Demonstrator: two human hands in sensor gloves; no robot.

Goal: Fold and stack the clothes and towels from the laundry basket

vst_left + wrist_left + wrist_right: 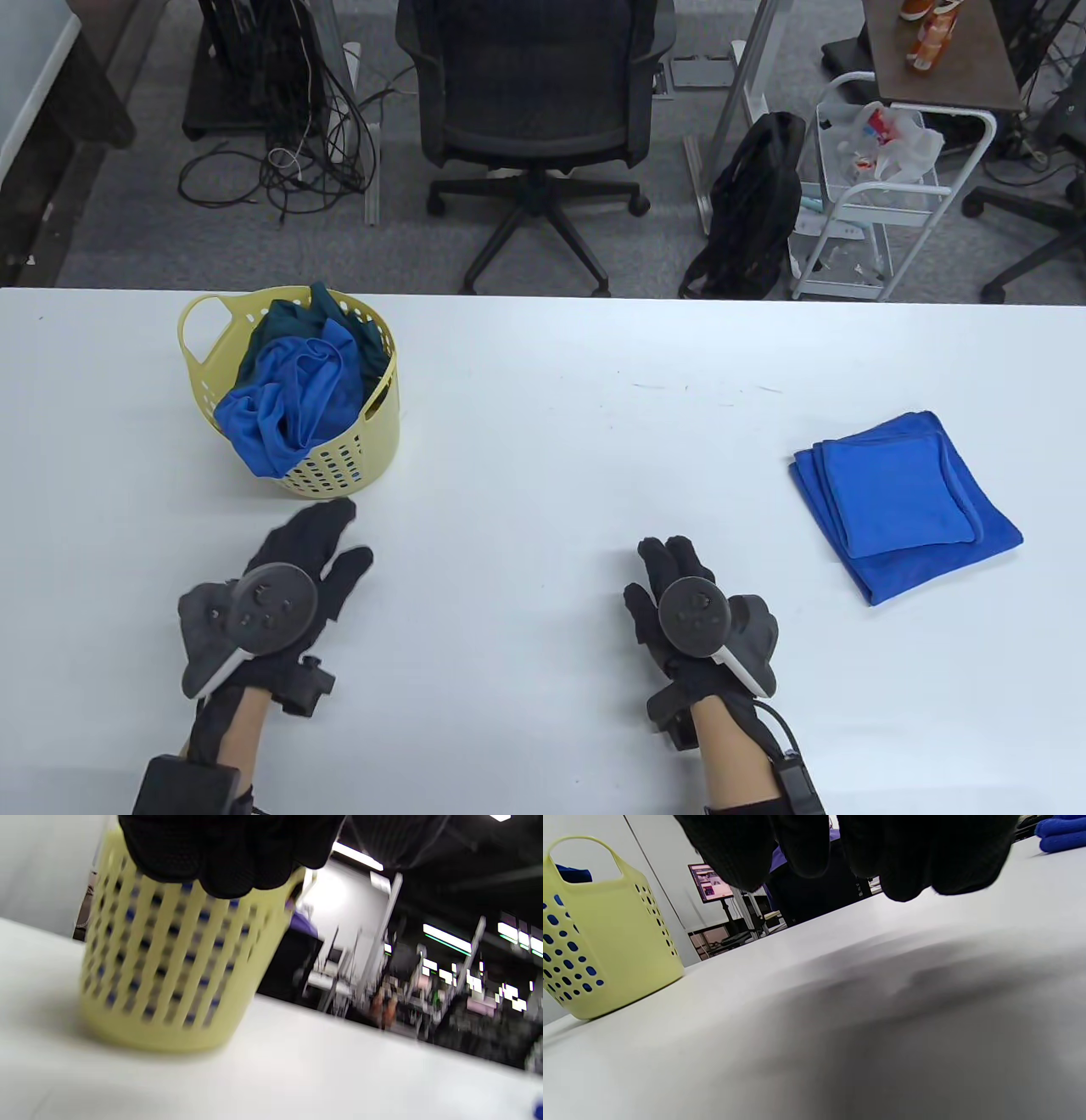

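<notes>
Left hand (293,577) empty, just below yellow laundry basket (339,463) of clothes (288,399).

Basket left, folded stack right, hands between.
The laundry basket (339,441) stands on the table (543,382) at left, clothes (288,399) inside; folded towels (904,501) lie far right; left hand (280,586) sits just before the basket, right hand (691,607) mid-table.
</notes>
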